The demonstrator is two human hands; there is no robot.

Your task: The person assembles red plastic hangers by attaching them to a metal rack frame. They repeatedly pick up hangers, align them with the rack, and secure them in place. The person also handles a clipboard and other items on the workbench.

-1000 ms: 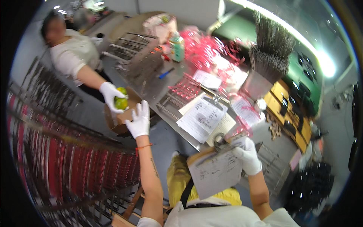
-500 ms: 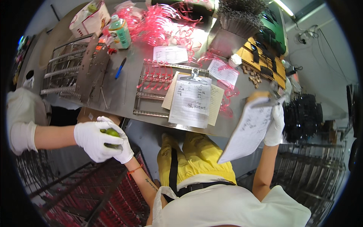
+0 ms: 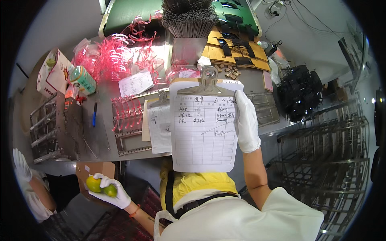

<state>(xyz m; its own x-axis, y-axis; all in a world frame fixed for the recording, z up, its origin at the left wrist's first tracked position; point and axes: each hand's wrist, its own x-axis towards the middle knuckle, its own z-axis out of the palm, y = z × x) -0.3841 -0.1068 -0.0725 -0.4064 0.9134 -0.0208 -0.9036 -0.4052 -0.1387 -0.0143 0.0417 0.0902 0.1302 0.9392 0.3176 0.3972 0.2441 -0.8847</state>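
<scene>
Clipboard (image 3: 204, 138) in front of 2nd clipboard (image 3: 159, 126) (carton (image 3: 105, 168) nr L hand (image 3: 116, 198))

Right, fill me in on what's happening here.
The person's white-gloved left grip holds two green citrus fruits close to a cardboard box. The white-gloved right grip holds a clipboard by its right edge, its partly filled form facing the camera. A second clipboard lies on the metal table, partly hidden behind the first. A co-worker's forearm shows at far left, apart from the fruits.
</scene>
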